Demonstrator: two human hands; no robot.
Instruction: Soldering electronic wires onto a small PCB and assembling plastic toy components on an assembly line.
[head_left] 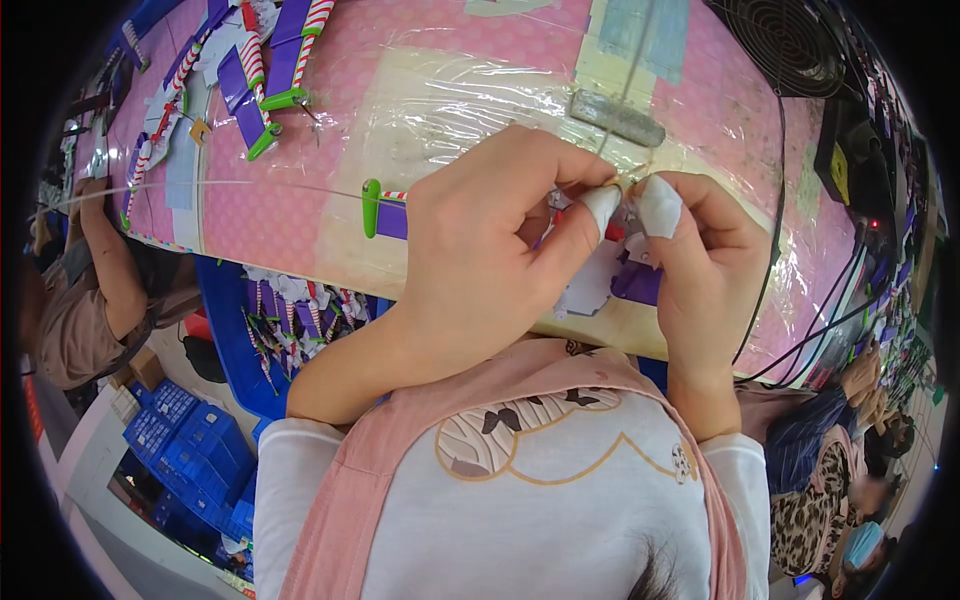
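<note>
A pink surface point(280, 212) dotted with paler spots spans the upper half of the frame, its near edge curving across the middle. Glossy clear film point(450, 105) with a yellowish tint covers its centre. A grey bar point(617, 118) lies on the film, right of the upper centre, just below a pale blue strip point(655, 45). At upper left, toy pieces with red-and-white striped rods point(250, 62), purple panels point(240, 105) and green ends point(263, 142) lie loosely grouped, beside a small tan piece point(200, 131). A black cable point(779, 180) runs down the right side
</note>
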